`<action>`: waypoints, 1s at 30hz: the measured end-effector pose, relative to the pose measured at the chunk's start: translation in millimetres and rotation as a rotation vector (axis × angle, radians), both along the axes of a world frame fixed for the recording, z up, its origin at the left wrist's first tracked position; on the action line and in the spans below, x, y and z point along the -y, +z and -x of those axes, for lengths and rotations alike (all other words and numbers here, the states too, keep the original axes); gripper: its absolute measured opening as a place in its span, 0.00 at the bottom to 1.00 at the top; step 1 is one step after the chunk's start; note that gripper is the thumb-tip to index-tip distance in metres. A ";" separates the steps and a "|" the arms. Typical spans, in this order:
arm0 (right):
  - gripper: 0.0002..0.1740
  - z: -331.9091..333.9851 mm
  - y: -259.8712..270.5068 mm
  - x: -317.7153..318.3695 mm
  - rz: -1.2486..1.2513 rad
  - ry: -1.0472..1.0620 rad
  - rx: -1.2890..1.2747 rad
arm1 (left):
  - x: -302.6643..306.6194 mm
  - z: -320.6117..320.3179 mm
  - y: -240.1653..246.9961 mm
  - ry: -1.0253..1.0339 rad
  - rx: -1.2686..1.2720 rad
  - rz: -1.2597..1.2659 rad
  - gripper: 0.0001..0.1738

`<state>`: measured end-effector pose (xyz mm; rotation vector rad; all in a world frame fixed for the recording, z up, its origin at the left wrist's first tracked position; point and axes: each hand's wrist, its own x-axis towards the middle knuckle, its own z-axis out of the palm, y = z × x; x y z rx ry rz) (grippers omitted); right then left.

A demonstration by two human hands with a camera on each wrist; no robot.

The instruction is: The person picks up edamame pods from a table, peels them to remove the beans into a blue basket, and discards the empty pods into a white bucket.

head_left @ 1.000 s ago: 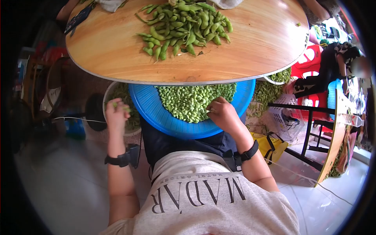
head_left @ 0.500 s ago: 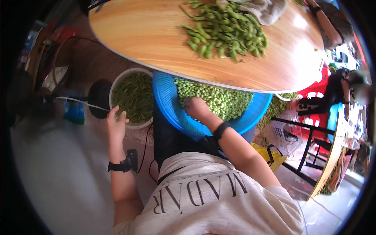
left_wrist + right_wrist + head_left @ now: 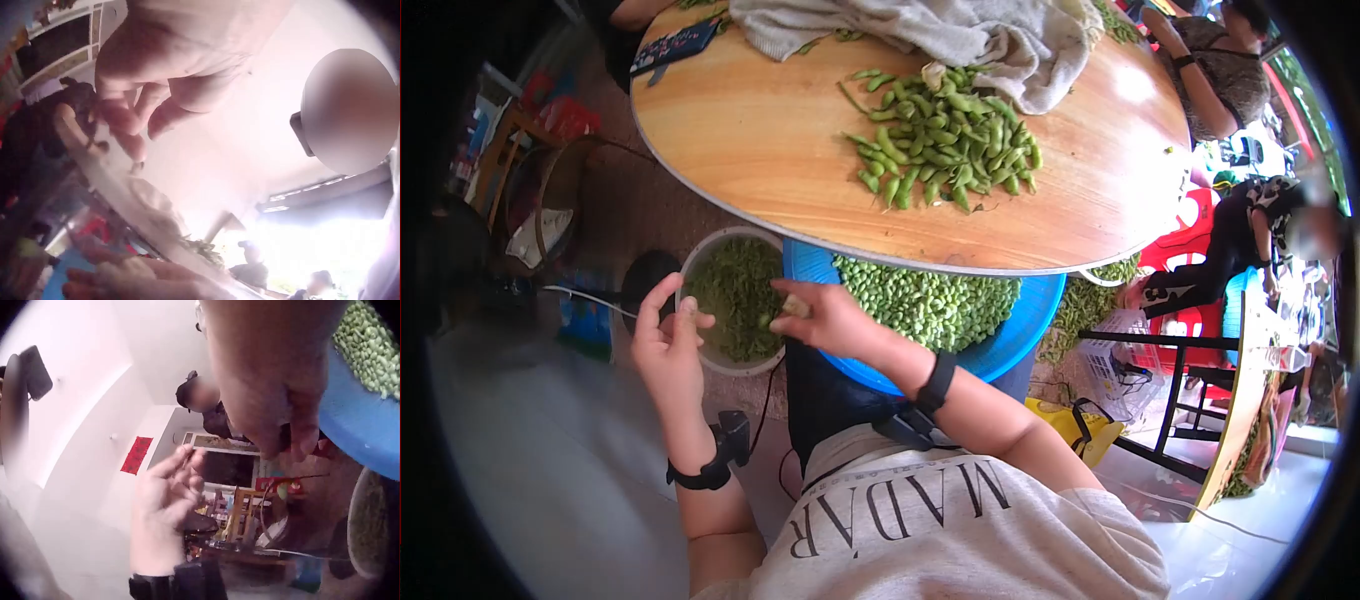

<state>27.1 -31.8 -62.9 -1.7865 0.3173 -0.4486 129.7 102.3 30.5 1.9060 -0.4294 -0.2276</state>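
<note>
While the left hand (image 3: pixel 668 345) hovers loosely bent near the bucket's left edge, the right hand (image 3: pixel 830 318) sits by the right edge of that bucket (image 3: pixel 735 231), thumb and index apart. Can't tell if they're pinching that pale bit (image 3: pixel 797 306).

Tabletop (image 3: pixel 740 150) looks glossy wood; basin (image 3: pixel 1043 305) — smooth plastic; towel (image 3: pixel 1025 55) — matt cloth.

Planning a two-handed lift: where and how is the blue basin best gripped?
I'd grip the blue basin by its rim, left and right, coming from the near side. It is wide and round, and the tabletop covers its far part in the head view. Keep it level: loose shelled beans lie inside.
</note>
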 end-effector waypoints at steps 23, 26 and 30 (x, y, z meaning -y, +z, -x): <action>0.06 184.5 80.2 75.3 -0.244 -0.327 -0.212 | 217.2 -18.8 2.6 -0.454 0.015 0.054 0.11; 0.09 190.8 83.0 80.0 -0.177 -0.324 -0.170 | 206.3 -4.9 36.2 -0.515 -0.277 0.206 0.11; 0.15 191.4 91.7 84.7 -0.321 -0.244 -0.124 | 199.3 -0.1 28.9 -0.498 -0.344 0.221 0.10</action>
